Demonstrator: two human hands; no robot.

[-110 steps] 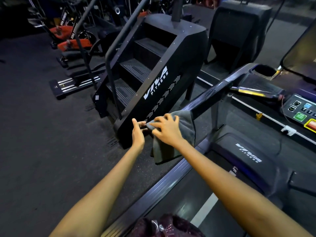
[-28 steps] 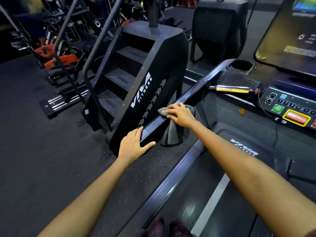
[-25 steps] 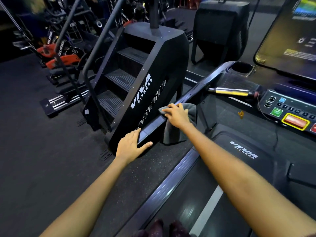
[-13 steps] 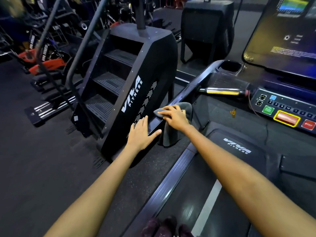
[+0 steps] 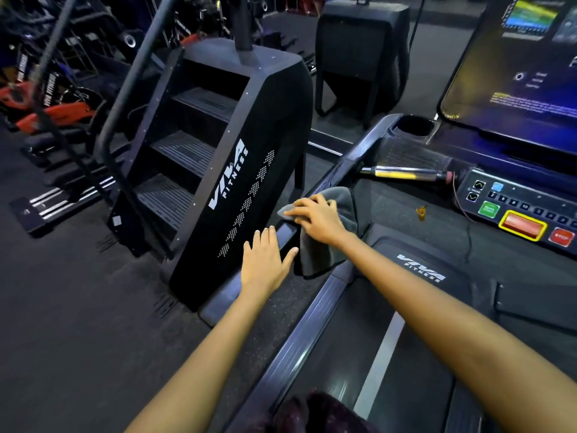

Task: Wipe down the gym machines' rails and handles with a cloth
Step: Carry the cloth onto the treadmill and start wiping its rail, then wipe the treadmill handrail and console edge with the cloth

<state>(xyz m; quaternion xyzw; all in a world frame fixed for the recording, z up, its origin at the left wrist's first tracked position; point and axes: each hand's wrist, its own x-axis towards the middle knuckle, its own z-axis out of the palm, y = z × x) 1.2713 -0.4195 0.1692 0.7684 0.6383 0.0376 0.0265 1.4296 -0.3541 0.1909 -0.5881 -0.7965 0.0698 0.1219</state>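
A grey cloth (image 5: pixel 324 251) is draped over the treadmill's left handrail (image 5: pixel 352 151), a dark bar sloping up toward the console. My right hand (image 5: pixel 318 218) lies on top of the cloth and presses it onto the rail, fingers spread and slightly bent. My left hand (image 5: pixel 265 260) rests flat on the lower end of the same rail, just below the cloth, with straight fingers and the thumb out to the right. The rail under both hands is hidden.
A black stair-climber (image 5: pixel 224 145) stands close on the left of the rail. The treadmill console (image 5: pixel 518 210) with coloured buttons and a lit screen (image 5: pixel 515 64) is at right. The treadmill belt (image 5: pixel 368 364) runs below. More machines crowd the far left.
My right hand and cloth have slid a little up and down the rail. My left hand went from touching the cloth to lying flat on the rail end. The view moved closer to the console.
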